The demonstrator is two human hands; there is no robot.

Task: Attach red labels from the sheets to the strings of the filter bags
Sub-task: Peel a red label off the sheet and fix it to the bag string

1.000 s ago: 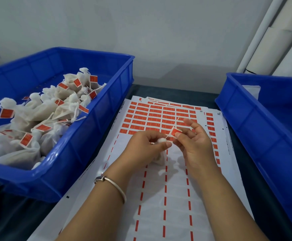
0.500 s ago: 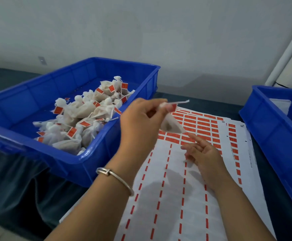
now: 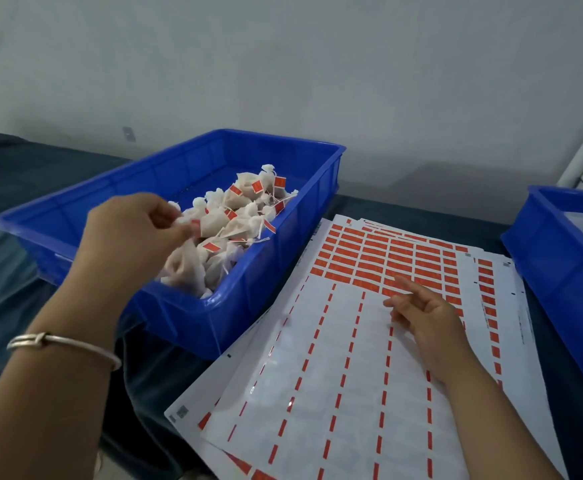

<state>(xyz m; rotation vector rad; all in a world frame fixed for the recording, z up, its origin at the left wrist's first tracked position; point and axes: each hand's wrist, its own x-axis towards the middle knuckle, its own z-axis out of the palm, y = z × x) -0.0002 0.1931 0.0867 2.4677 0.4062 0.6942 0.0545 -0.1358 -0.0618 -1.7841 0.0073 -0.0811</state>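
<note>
Left hand: [image 3: 134, 233] grip narrow, fingertips pinching the neck of a bag [image 3: 182, 268] that hangs over the near end of the left bin [image 3: 214, 317]; a red label [image 3: 196, 227] shows at the fingertips.
Step (judged): tagged bag being dropped onto the pile [image 3: 238, 220] in the left bin.
How to do it well (judged): let go low over the pile so the string does not snag on others; keep the label clear of the fingers so it stays folded shut.
Pile: white bags with red labels on their strings, heaped toward the bin's right wall.
Sheets: [image 3: 318, 393] stacked on the desk just right of the bin; near part stripped, unused red labels [image 3: 369, 261] fill the far part.
Right hand: [image 3: 421, 317] grip loose, holding nothing, forefinger out over the nearest row of labels.
Next (judged): peel from that nearest row.
Right bin: [image 3: 560, 258] at the desk's right edge, contents unclear.
Writing: small print on the sheet margins and labels, too small to read; no brand legible.
</note>
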